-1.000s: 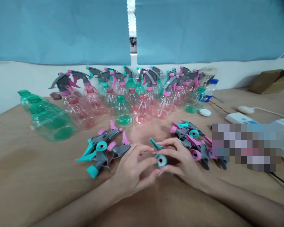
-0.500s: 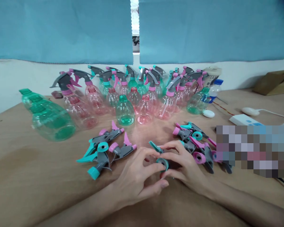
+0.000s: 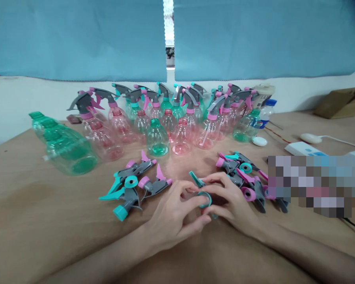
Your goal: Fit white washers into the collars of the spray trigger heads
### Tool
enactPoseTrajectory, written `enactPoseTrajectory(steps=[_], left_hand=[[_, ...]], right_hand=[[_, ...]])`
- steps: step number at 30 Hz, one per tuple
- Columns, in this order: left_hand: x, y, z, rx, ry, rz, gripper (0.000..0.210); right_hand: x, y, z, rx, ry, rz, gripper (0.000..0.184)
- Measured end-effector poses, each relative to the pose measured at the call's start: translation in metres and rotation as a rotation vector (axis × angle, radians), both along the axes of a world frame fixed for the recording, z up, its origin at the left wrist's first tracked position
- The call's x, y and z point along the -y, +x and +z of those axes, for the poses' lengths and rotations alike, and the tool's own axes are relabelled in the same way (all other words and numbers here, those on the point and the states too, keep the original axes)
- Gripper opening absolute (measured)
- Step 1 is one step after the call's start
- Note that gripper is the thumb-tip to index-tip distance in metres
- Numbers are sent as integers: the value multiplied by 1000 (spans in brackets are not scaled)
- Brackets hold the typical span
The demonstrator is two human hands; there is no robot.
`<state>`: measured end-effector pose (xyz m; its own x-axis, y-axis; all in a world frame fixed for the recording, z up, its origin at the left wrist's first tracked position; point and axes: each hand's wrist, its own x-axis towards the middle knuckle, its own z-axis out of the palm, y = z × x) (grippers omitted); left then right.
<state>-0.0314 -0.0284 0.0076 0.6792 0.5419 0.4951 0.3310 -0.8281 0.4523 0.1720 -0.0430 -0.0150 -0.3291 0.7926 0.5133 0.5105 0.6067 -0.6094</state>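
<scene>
Over the near middle of the table, both hands hold one trigger spray head with a teal trigger and teal collar. My left hand has an index fingertip at the open mouth of the collar, its thumb lower down. From the other side my right hand closes its fingers and thumb around the head. Fingers hide most of the grey body. Several loose spray heads in teal, pink and grey lie left of my hands. Another loose pile is to the right.
Pink and green bottles stand in rows behind, several without tops, such as a green bottle and a pink bottle. Open green bottles stand left. At right are a white power strip, a cable, a brown paper bag and a pixelated patch.
My left index finger has moved further over the collar's mouth. The spray head has turned slightly in my hands. The whole view has shifted a little.
</scene>
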Motion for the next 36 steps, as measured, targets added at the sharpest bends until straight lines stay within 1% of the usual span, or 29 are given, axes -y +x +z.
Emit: enactPoseTrajectory(steps=[4, 7, 10, 11, 13, 15, 18, 21, 23, 25, 26, 29, 30, 32, 36], left_hand=[[0, 1, 2, -21, -98, 95, 19], [-1, 0, 0, 54, -195, 202, 18], [-3, 0, -2, 118, -243, 301, 17], [-4, 0, -3, 102, -246, 328, 17], [-4, 1, -5, 25, -238, 316, 16], [-3, 2, -7, -91, -186, 259, 15], [-1, 3, -11, -168, -15, 212, 11], [0, 4, -12, -218, 133, 209, 11], [2, 5, -12, -278, 178, 208, 12], [4, 6, -10, -327, 206, 206, 12], [6, 6, -10, -346, 219, 209, 12], [10, 6, -10, -390, 246, 224, 14], [10, 6, -10, -398, 248, 224, 15], [11, 6, -11, -397, 247, 217, 16], [8, 6, -13, -367, 247, 221, 15]], right_hand=[[-1, -1, 1, 13, 10, -19, 27], [-2, -2, 2, 9, -6, -66, 27], [-6, 0, 5, -21, -9, -121, 23], [-9, 2, 6, -28, 6, -137, 22], [-14, 3, 12, -6, 43, -166, 19], [-22, 2, 21, 43, 67, -170, 20], [-37, -12, 43, 136, 105, -113, 24], [-57, -42, 66, 189, 186, -24, 29], [-70, -67, 76, 225, 240, 57, 34], [-80, -92, 78, 316, 272, 133, 37], [-83, -103, 77, 376, 265, 175, 41], [-81, -125, 72, 513, 244, 252, 62], [-78, -128, 71, 542, 239, 265, 66], [-72, -128, 71, 573, 230, 277, 66], [-63, -107, 80, 603, 162, 236, 54]])
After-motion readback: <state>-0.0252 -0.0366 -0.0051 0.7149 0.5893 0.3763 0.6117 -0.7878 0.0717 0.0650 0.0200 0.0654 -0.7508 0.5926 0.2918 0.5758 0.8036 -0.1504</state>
